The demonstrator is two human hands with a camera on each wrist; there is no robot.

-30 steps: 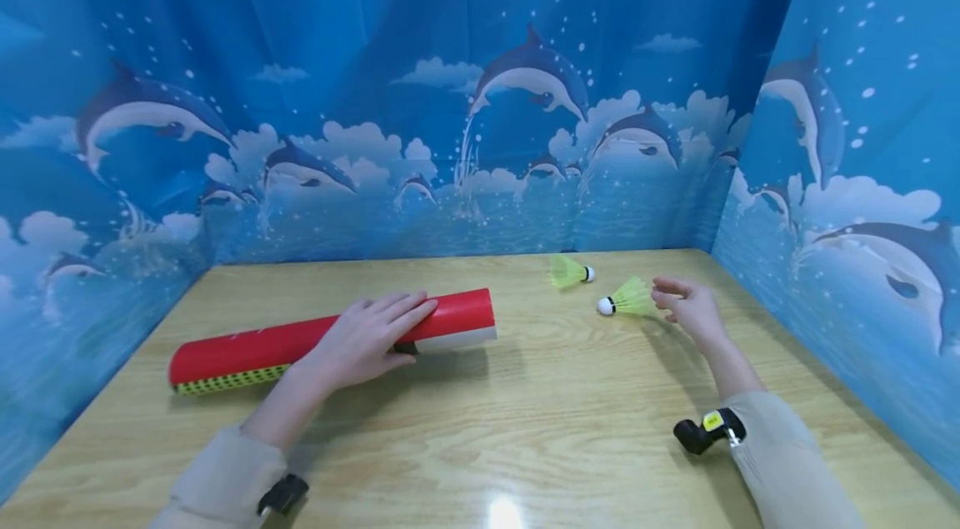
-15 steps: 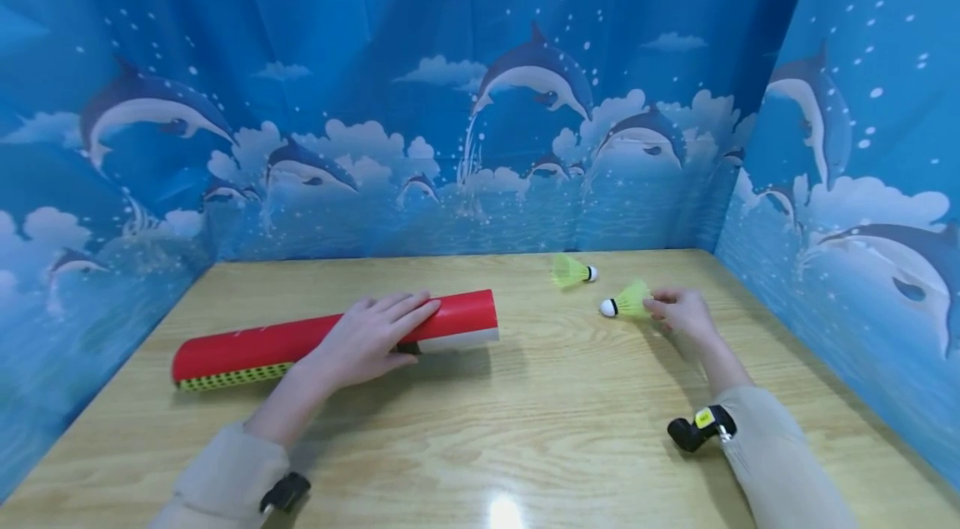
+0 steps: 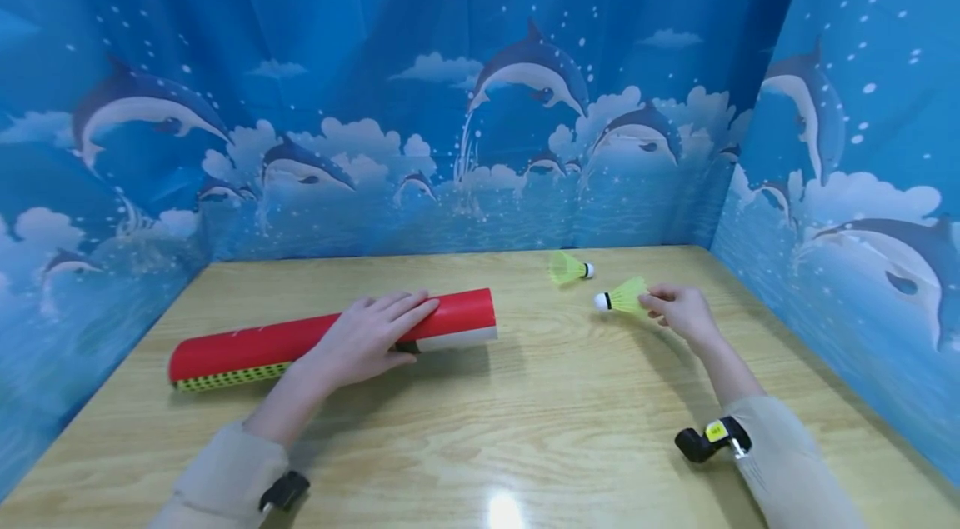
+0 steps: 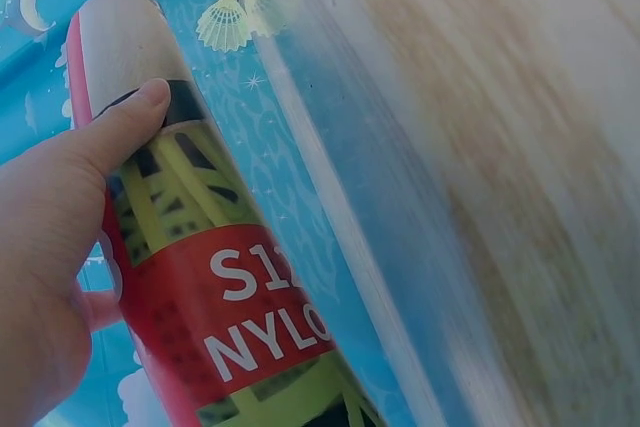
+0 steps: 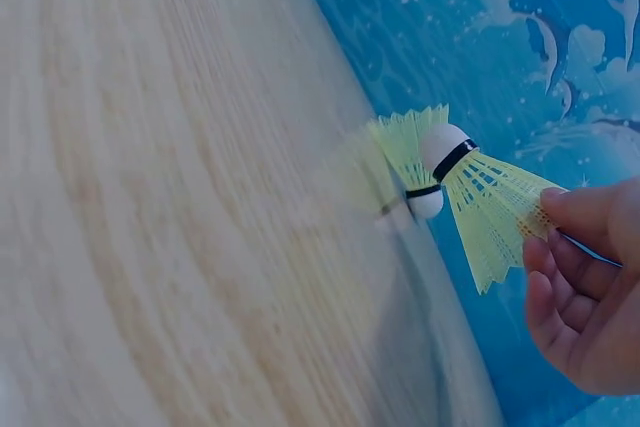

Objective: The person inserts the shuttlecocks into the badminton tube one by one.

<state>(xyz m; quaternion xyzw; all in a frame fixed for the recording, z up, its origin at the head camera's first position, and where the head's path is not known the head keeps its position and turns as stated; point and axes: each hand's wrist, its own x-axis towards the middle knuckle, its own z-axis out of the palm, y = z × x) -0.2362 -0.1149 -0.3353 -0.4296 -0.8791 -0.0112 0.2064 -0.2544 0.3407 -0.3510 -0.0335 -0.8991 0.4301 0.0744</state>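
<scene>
My left hand (image 3: 362,343) grips a red shuttlecock tube (image 3: 262,346) around its right half, thumb on the near side. In the left wrist view the tube (image 4: 250,297) shows white lettering on a red band and a pale end. On the right, my right hand (image 3: 684,314) pinches the skirt edge of a yellow shuttlecock (image 3: 626,296) between thumb and fingers. Its white cork points left, and in the right wrist view this shuttlecock (image 5: 490,207) looks raised off the table. A second yellow shuttlecock (image 3: 568,268) lies behind it, cork to the right.
The wooden table (image 3: 480,429) stretches beneath both hands. A blue dolphin-print curtain (image 3: 390,96) stands along its back edge and continues down the right side. A black wrist camera (image 3: 708,439) sits on the right sleeve, another black camera (image 3: 285,491) on the left.
My right hand has closed thumb and fingers on the nearer shuttlecock's skirt and lifted it slightly. The left hand and tube stay in place.
</scene>
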